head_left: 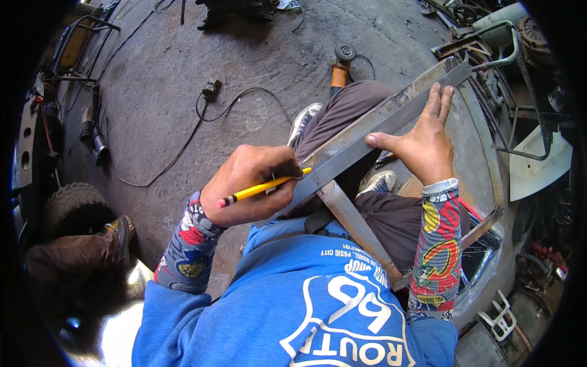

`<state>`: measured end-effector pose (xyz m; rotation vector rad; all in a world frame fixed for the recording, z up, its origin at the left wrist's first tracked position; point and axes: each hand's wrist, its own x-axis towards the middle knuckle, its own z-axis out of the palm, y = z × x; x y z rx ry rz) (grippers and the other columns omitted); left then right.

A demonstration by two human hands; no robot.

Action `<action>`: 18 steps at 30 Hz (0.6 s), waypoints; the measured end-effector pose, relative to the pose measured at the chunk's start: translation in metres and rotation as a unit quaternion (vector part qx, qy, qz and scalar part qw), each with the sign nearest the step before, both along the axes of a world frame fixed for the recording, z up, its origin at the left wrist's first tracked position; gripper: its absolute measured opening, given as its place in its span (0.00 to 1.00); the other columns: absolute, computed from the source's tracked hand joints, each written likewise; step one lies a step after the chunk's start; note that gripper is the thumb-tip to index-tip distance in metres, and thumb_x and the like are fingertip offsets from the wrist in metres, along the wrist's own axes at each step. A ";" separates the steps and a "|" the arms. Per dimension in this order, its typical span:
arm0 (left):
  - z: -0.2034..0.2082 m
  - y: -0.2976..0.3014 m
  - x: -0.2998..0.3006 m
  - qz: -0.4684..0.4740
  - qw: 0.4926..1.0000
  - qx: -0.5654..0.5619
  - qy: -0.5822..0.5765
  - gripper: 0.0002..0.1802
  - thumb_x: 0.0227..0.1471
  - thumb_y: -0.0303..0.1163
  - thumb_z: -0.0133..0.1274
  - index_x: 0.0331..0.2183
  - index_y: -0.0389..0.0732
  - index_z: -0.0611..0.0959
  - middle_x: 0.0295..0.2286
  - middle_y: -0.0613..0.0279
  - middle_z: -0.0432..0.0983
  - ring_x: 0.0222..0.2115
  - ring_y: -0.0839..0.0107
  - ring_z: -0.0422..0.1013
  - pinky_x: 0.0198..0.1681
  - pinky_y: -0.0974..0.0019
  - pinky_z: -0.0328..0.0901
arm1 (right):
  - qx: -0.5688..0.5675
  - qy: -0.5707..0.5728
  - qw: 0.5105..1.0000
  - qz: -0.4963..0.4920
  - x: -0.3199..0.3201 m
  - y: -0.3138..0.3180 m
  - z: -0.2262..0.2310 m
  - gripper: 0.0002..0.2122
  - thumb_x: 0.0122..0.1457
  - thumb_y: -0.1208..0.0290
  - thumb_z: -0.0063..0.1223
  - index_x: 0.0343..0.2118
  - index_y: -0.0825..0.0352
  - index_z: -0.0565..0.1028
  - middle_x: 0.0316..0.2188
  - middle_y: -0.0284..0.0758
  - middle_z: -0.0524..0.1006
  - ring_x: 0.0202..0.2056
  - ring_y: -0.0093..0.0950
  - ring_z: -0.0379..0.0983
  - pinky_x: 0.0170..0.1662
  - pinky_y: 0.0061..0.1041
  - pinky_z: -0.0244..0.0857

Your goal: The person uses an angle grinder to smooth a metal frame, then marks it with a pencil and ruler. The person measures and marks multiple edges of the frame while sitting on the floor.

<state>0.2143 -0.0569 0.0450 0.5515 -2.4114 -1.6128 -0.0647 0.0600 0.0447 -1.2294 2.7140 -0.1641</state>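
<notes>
My left hand (252,183) is closed around a yellow pencil (260,188) with a red eraser end. The pencil's other end meets the edge of a smooth grey metal strip (354,150). This strip lies slantwise along one bar of a rusty metal frame (348,214), which rests across my lap. My right hand (425,144) lies on the strip farther up, its thumb and fingers spread and pressing on the metal. Part of the frame's lower side is hidden by my right forearm.
An orange angle grinder (340,70) stands beyond my knee. A black cable (183,144) with a plug (211,90) curls over the concrete floor. At left are a tyre (79,202) and another person's leg (79,251). Scrap metal and a white panel (541,162) crowd the right.
</notes>
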 end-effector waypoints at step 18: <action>-0.013 -0.035 -0.104 -0.070 0.994 0.008 0.087 0.08 0.52 0.26 0.59 0.35 0.35 0.80 0.29 0.55 0.78 0.29 0.66 0.76 0.37 0.65 0.71 | 0.020 -0.032 0.999 -0.022 0.002 -0.005 0.014 0.73 0.29 0.45 0.81 0.71 0.77 0.40 0.74 0.55 0.35 0.57 0.50 0.73 0.53 0.38 0.73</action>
